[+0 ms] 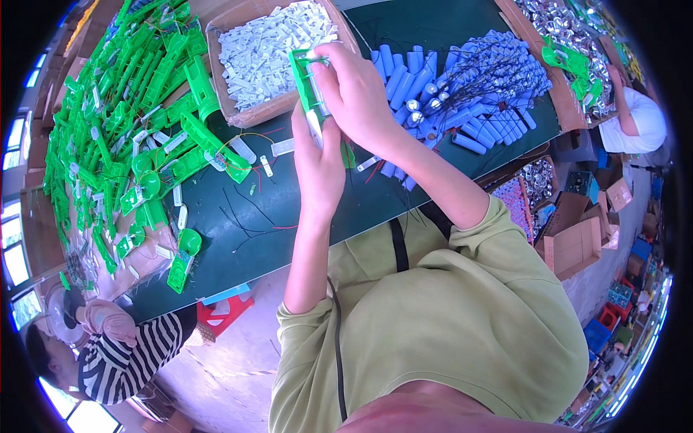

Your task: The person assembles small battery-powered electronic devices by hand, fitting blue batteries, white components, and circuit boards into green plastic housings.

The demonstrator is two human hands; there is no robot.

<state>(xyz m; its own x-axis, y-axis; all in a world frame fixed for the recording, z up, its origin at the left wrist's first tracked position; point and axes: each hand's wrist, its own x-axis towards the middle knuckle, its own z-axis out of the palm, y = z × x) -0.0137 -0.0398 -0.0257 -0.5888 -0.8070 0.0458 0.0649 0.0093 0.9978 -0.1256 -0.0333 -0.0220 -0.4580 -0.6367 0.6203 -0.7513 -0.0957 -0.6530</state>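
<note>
Both hands meet above the dark green table (249, 249), around a green plastic housing (298, 71) with white parts in it. Its lower end is gripped by my left hand (317, 162), fingers closed beside a white piece (313, 124). My right hand (361, 97) closes over the upper end, thumb and fingers pressed at the open side; the fingers partly hide what lies inside. Just behind the hands stands a cardboard box (263, 117) of small white plastic parts (271, 54). Blue cylindrical cells (411, 83) with dark wires lie right of my right hand.
A large heap of green housings (137, 94) with wires and white pieces covers the left side. Loose black wires (245, 216) lie on the table. A person in stripes (133, 357) sits at the lower left; another in white (642, 123) is far right, near open cardboard boxes (574, 249).
</note>
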